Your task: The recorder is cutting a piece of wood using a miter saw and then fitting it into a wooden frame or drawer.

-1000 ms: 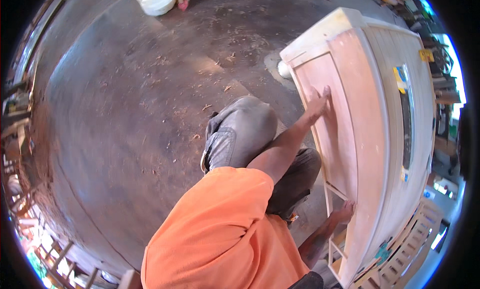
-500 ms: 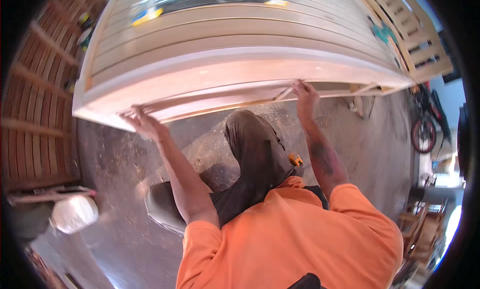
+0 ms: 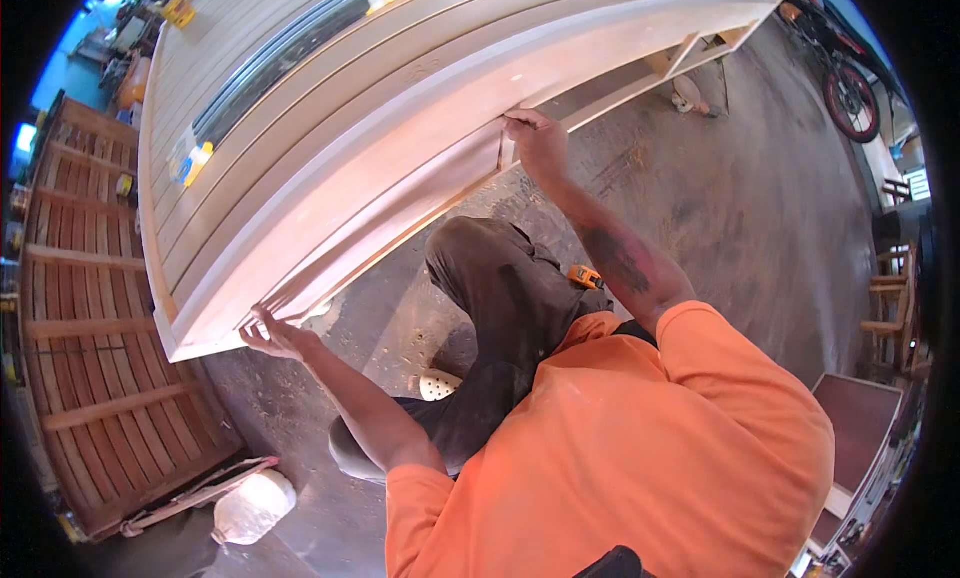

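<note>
A large pale wooden furniture piece [image 3: 400, 98] lies in front of me, with slatted boards on top and a framed opening along its near side. A long, flat wooden panel [image 3: 380, 198] sits in that frame. My left hand [image 3: 280, 338] touches the panel's left end, fingers apart. My right hand [image 3: 535, 138] has its fingers pinched on the panel's right end, beside a short crosspiece. An orange tool [image 3: 585, 277] is at my waist. A pale perforated clog [image 3: 440, 383] shows by my bent leg.
A brown slatted wooden panel [image 3: 120, 398] stands at the left, a translucent plastic jug [image 3: 252, 508] near its foot. A motorbike [image 3: 850, 98] is at the upper right, wooden chairs [image 3: 890, 308] at the right. A framed board [image 3: 855, 428] stands at lower right.
My view has swung round to face the furniture's long side. My left hand has shifted to the panel's left end; my right hand remains at its other end.
</note>
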`<state>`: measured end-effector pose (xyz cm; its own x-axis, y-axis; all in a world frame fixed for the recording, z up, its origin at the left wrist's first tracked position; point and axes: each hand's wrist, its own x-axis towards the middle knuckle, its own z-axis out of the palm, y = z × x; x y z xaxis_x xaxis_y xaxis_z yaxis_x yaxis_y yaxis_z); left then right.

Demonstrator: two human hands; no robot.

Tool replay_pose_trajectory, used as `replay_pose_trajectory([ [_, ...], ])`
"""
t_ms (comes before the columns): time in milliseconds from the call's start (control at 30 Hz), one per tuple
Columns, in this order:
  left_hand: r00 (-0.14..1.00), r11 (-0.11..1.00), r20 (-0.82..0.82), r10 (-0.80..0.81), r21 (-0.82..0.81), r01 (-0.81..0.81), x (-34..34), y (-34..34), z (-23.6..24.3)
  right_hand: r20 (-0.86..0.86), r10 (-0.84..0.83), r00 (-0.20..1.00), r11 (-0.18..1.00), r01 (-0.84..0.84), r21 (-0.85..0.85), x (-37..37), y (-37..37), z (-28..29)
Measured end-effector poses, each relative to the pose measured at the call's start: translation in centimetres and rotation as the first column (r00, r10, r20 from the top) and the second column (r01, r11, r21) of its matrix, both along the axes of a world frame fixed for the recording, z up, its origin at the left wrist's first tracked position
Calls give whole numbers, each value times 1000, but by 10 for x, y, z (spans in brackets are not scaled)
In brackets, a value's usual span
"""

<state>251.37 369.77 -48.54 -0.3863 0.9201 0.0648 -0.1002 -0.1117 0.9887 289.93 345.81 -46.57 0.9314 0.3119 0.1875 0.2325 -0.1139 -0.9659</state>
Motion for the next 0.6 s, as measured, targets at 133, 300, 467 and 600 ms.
replay_pose_trajectory([
  [133, 1000, 1000, -9, -20, 20, 20, -10, 7, -4, 7, -17, 1000, 1000, 17, -14, -2, -2, -10],
  [300, 998, 1000, -51, -26, 17, 27, -20, 15, -5, 32, -38, 999, 993, 34, 110, -8, 4, -24],
  [467, 998, 992, 38, -57, 111, 52, -17, 18, -9, 118, 27, 993, 992, -41, 119, -4, 3, -25],
  [600, 1000, 1000, 9, -25, 8, 25, -11, 13, 3, 205, 137, 969, 963, -178, 200, -17, 19, -25],
])
